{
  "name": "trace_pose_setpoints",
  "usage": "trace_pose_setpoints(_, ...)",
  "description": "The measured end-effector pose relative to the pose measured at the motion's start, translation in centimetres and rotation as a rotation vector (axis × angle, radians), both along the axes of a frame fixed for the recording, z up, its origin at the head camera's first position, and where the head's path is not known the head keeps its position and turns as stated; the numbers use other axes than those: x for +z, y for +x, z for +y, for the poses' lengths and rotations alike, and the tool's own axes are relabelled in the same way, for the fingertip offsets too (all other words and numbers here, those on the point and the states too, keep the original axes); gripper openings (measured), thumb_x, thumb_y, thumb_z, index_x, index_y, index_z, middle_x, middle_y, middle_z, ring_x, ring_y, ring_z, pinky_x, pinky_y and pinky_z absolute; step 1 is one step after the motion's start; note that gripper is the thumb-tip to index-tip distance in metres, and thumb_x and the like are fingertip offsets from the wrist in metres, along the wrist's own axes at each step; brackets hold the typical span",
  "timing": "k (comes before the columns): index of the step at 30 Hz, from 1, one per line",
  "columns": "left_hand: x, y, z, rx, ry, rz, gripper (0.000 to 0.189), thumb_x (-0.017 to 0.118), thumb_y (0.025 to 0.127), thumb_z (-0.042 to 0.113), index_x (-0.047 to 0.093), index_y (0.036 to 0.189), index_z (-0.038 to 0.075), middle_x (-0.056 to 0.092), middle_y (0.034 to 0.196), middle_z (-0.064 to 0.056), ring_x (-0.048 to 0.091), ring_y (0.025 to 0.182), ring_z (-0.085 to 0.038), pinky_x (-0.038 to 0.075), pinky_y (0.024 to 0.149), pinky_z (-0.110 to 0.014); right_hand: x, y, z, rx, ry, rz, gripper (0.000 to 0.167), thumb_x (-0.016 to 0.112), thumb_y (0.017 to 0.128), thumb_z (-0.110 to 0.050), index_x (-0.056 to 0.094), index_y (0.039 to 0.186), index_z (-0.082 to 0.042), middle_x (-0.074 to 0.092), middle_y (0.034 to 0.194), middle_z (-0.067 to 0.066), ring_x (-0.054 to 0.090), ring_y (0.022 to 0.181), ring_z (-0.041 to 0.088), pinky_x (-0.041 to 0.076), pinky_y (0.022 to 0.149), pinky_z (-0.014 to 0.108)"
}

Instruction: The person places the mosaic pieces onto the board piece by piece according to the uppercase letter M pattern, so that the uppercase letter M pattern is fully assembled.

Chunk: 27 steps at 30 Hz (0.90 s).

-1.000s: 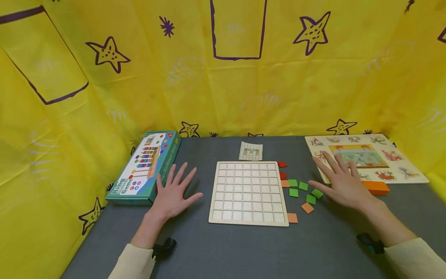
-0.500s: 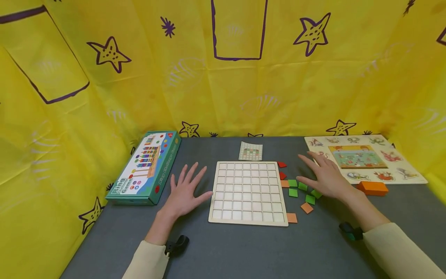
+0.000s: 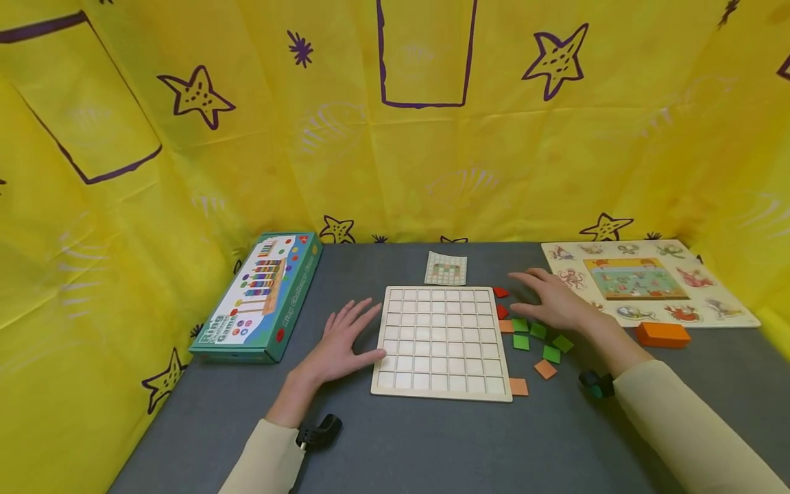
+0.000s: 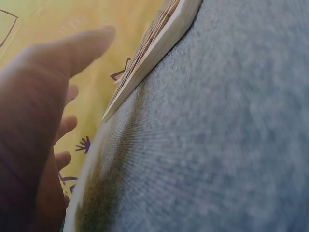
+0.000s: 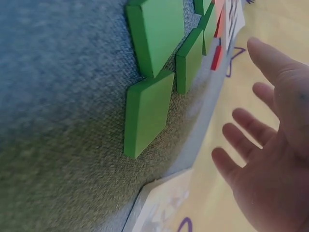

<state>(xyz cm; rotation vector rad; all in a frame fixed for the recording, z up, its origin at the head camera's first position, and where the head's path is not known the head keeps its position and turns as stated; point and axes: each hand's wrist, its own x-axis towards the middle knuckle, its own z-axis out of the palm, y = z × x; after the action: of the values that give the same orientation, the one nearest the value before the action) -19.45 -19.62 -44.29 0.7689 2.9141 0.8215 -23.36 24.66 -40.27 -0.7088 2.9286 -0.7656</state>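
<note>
A pale wooden grid board (image 3: 439,343) with bare square cells lies mid-table in the head view. My left hand (image 3: 339,346) is at its left edge, fingers spread, the thumb overlapping the rim. My right hand (image 3: 552,300) hovers by the board's upper right, holding nothing, its fingers extended and slightly bent. Below and beside it lie several green tiles (image 3: 521,342), orange tiles (image 3: 545,370) and red pieces (image 3: 500,292). In the right wrist view the fingers stand apart from a green tile (image 5: 149,113). A small card with a printed grid pattern (image 3: 446,268) lies just behind the board.
A green game box (image 3: 256,295) lies at the left of the grey table (image 3: 432,446). On the right are a sea-animal puzzle board (image 3: 728,302) and an orange block (image 3: 663,335). Yellow patterned cloth (image 3: 395,171) walls the table behind and at the sides.
My right hand has moved left from the puzzle board to above the red and green pieces, its fingers drawing together. My left hand has moved right, from near the box to the grid board's edge.
</note>
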Motion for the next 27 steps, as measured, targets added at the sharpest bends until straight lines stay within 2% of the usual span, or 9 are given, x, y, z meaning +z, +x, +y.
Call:
trace_pose_setpoints(8, -0.7, -0.6, 0.0, -0.074, -0.009, -0.016, 0.088, 0.071, 0.087, 0.059, 0.037, 0.159, 0.022, 0.027, 0.164, -0.004, 0.013, 0.151, -0.038, 0.004, 0.112, -0.070, 0.0, -0.6, -0.8, 0.051, -0.002, -0.044, 0.050, 0.073, 0.095, -0.025, 0.059, 0.137, -0.001, 0.049, 0.133, 0.027, 0.047, 0.120, 0.048, 0.040, 0.097, 0.063)
trace_pose_setpoints(14, -1.1, -0.7, -0.1, -0.119, -0.023, 0.000, 0.086, 0.071, 0.086, 0.058, 0.041, 0.157, 0.020, 0.029, 0.163, -0.005, 0.016, 0.150, -0.040, 0.002, 0.112, -0.070, -0.6, -1.0, -1.4, 0.087, -0.007, -0.072, 0.039, 0.075, 0.094, -0.021, 0.067, 0.125, 0.000, 0.059, 0.116, 0.016, 0.058, 0.106, 0.036, 0.047, 0.092, 0.054)
trace_pose_setpoints(19, -1.1, -0.5, 0.0, -0.129, -0.040, -0.009, 0.086, 0.070, 0.086, 0.058, 0.041, 0.157, 0.020, 0.029, 0.164, -0.004, 0.016, 0.150, -0.040, 0.000, 0.113, -0.068, -1.2, -1.1, -1.6, 0.087, 0.006, -0.079, 0.035, 0.076, 0.093, -0.021, 0.069, 0.121, -0.001, 0.060, 0.109, 0.010, 0.060, 0.097, 0.028, 0.048, 0.089, 0.050)
trace_pose_setpoints(27, -0.9, -0.4, 0.0, -0.127, -0.046, 0.002, 0.083, 0.071, 0.087, 0.057, 0.042, 0.156, 0.021, 0.030, 0.163, -0.002, 0.016, 0.150, -0.040, 0.001, 0.113, -0.069, -1.6, -1.0, -1.7, 0.088, -0.008, -0.066, 0.033, 0.073, 0.095, -0.019, 0.069, 0.123, -0.002, 0.059, 0.108, 0.011, 0.060, 0.096, 0.028, 0.049, 0.087, 0.050)
